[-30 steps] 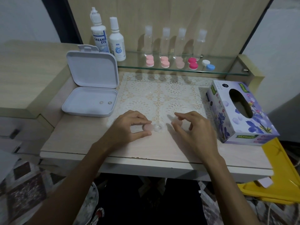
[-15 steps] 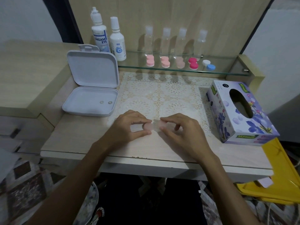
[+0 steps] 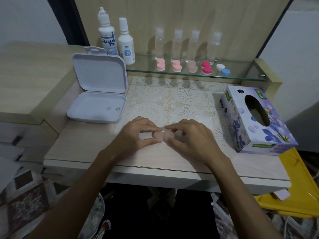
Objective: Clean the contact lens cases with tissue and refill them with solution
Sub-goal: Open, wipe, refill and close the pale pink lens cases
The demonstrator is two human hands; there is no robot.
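Contact lens case, pale pink, sits low over the front of the bench, held between both hands.

The left hand pinches its left end between thumb and curled fingers; the right hand grips the right end the same way, fingertips of the two nearly meeting over the case. An open white box lies at the left with two small lenses in its base. A tissue box stands at the right. On the glass shelf behind stand two solution bottles, four clear bottles and a row of other lens cases.
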